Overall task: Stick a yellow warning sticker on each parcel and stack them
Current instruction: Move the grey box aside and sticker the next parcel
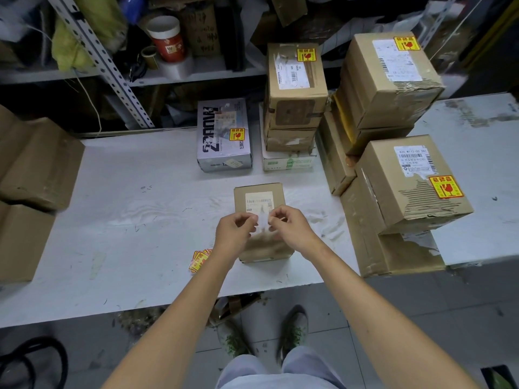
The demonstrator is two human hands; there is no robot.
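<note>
Sticker (262, 220) is pinched by left hand (234, 231) and right hand (292, 227) over parcel (258, 192); flimsy, probably best held by edges.

On the table (126, 220) a small parcel (259, 196) lies between sticker sheets (200, 260) at left and stacked parcels (404, 192) at right.

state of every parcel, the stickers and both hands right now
small parcel: lying flat, no yellow sticker visible
pale slip: pinched by both hands, blurred
left hand: pinches slip
right hand: pinches slip
sticker pile: fanned, lying loose
printed box: stickered, unstacked
middle parcel: stickered, stacked
rear right parcel: stickered, stacked
front right parcel: stickered, stacked
</note>
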